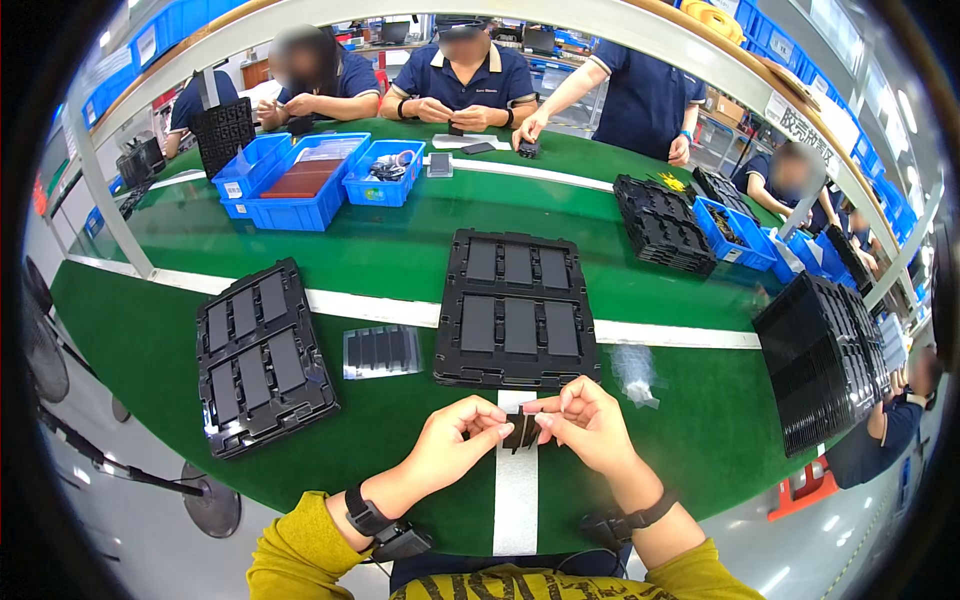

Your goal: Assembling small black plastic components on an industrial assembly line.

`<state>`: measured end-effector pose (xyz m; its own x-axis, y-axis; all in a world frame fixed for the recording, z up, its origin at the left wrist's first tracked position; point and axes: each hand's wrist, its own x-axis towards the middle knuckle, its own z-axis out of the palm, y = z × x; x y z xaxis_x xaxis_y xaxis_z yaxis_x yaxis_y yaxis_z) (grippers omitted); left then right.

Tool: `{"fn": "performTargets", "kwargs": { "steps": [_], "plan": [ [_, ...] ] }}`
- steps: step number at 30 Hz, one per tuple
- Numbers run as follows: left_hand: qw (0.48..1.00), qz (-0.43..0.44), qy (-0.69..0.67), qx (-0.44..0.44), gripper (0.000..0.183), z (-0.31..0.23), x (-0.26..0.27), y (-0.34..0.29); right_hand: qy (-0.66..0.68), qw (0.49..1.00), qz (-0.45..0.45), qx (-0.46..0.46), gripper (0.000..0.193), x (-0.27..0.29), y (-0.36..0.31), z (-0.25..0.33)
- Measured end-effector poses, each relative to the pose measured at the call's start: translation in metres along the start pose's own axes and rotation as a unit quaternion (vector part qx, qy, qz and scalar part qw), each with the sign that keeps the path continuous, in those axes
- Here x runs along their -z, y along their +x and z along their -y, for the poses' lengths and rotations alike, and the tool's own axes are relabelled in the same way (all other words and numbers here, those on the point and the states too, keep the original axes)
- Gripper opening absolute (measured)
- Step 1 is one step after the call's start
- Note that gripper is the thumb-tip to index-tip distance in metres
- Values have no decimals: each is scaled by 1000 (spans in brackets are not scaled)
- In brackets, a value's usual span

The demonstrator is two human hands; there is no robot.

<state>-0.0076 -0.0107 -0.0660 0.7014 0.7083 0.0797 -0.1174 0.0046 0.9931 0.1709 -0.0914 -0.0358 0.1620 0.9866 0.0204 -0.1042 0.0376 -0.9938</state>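
The dark piece [519,432] sat between left hand [462,438] and right hand [588,424], fingertips pinched on both sides, long axis unclear.

So the person near me in mustard sleeves [303,548] has left hand [460,438] and right hand [588,428] pinching a small dark piece [520,432] over a white strip [516,515] on the green table [400,270]. Just past them sits a black tray [515,289] of dark flat panels (six, I counted). Clear sheet [382,352] to its left, tall tray stack [820,370] far right, blue bins [300,216] on the far left.
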Motion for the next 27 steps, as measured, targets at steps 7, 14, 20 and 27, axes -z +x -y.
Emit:
{"fn": "performTargets", "kwargs": {
  "steps": [7, 14, 20, 27],
  "plan": [
    [1000, 12, 25, -14, 12, 5, -2, -1, -44, 999, -9, 5, 26, -2, 0, -5],
    [999, -22, -17, -17, 12, 6, -1, 1, -5, 1000, 22, 5, 21, 6, 1, -1],
    [991, -77, 99, -39, 11, 1, 1, 1, -1, 997, 33, -74, 31, 17, 1, 8],
    [997, 12, 74, 34, 9, 5, 2, 0, -238, 956, -135, -104, 18, 94, -6, 25]
  ]
}}
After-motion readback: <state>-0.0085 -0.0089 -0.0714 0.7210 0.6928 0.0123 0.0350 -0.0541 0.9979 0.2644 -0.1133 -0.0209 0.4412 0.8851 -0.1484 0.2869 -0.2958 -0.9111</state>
